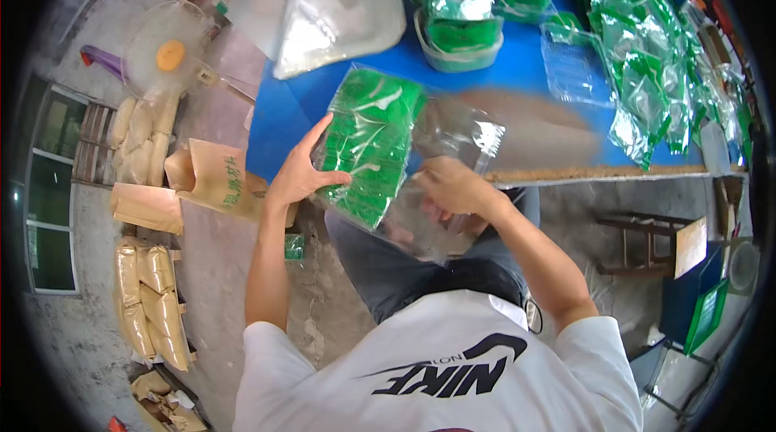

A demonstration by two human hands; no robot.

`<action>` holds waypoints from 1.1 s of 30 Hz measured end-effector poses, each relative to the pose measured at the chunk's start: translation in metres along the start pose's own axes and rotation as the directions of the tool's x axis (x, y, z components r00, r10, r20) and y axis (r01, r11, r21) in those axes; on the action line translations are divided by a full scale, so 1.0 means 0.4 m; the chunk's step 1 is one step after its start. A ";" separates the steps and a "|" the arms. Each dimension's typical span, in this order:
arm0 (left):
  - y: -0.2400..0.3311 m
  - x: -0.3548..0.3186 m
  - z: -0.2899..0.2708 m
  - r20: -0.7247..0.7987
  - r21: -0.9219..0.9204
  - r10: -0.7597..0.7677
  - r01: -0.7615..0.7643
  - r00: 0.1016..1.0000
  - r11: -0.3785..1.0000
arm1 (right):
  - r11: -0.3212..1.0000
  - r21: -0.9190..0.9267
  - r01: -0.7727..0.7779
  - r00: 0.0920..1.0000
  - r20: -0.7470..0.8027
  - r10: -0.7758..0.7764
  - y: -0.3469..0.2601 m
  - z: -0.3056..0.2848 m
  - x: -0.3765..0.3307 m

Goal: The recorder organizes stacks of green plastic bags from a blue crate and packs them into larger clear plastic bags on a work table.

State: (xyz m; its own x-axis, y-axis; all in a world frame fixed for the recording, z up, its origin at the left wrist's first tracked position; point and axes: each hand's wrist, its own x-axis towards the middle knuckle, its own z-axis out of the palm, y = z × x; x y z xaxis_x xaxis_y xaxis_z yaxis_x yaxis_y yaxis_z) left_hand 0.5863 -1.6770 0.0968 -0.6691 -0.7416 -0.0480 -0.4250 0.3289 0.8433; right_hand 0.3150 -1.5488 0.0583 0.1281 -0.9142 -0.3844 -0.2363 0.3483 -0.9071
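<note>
- Left hand (297,176): fingers spread wide, palm and thumb pressed flat against the left side of the stack of green packets (368,145). It presses rather than grips.
- Right hand (453,187): fingers curled narrow around the lower right part of the clear plastic bag (461,141), pinching the film. The fingertips are partly hidden behind the film.
- Stack of green packets: sits inside the clear plastic bag, tilted, its upper end over the near edge of the blue table (525,68) and its lower end hanging past that edge above the person's lap.
- Clear plastic bag: envelops the stack; its loose, empty part extends right and down toward the right hand.
- Blue table: carries a shallow clear tub (457,56) loaded with green packets at centre rear, and a long heap of further green packets (647,68) along the right side.
- Large clear bag (339,20): lies on the rear left corner of the table, well apart from both hands.
- Floor, left of the person: an electric fan (166,52), brown paper sacks (214,177) and filled tan bags (149,303).
</note>
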 end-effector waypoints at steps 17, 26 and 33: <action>0.048 0.076 -0.066 0.052 0.592 -0.045 0.005 0.998 0.806 | 0.954 0.281 0.101 0.923 0.332 -0.195 -0.022 -0.008 0.014; 0.033 0.082 0.185 -0.017 0.805 0.237 -0.127 0.971 0.579 | 0.635 -0.670 0.385 0.427 -0.480 -0.766 -0.208 -0.462 0.099; 0.011 0.084 0.205 -0.004 0.824 0.260 -0.144 0.966 0.548 | 0.188 -0.977 0.098 0.766 -0.046 -0.642 -0.285 -0.633 0.435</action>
State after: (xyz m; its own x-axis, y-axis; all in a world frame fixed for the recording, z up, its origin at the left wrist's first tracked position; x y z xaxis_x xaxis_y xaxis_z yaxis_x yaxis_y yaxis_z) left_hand 0.5122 -1.6525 0.0550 -0.7539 -0.6332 0.1751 -0.6392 0.7686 0.0274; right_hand 0.1202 -1.8001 0.1382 0.2050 -0.9330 0.2956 -0.9731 -0.2267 -0.0405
